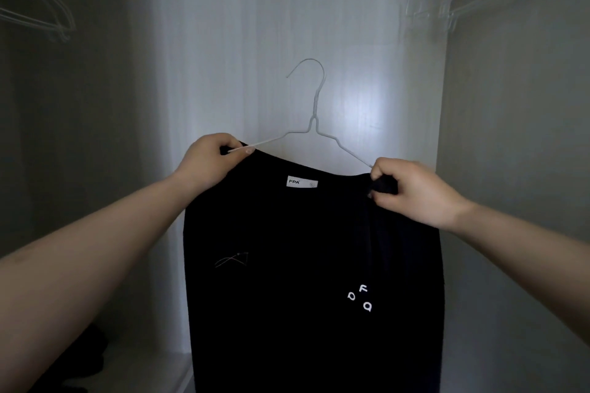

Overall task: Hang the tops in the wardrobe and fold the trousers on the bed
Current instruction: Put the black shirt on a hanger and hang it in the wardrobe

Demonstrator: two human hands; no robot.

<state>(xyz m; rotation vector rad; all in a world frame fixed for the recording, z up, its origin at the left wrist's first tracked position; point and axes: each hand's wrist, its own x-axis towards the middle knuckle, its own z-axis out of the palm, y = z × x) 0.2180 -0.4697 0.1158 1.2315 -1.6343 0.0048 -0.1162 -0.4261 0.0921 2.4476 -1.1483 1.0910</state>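
Wardrobe interior behind; both hands pinch hangered black top

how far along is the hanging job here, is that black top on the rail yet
Not yet. Done: nothing hung shows; empty hangers sit at the upper left. In hand: the left hand grips the white hanger and the right hand pinches the black top at its shoulder. Left: hooking it up; the trousers and bed are out of view.
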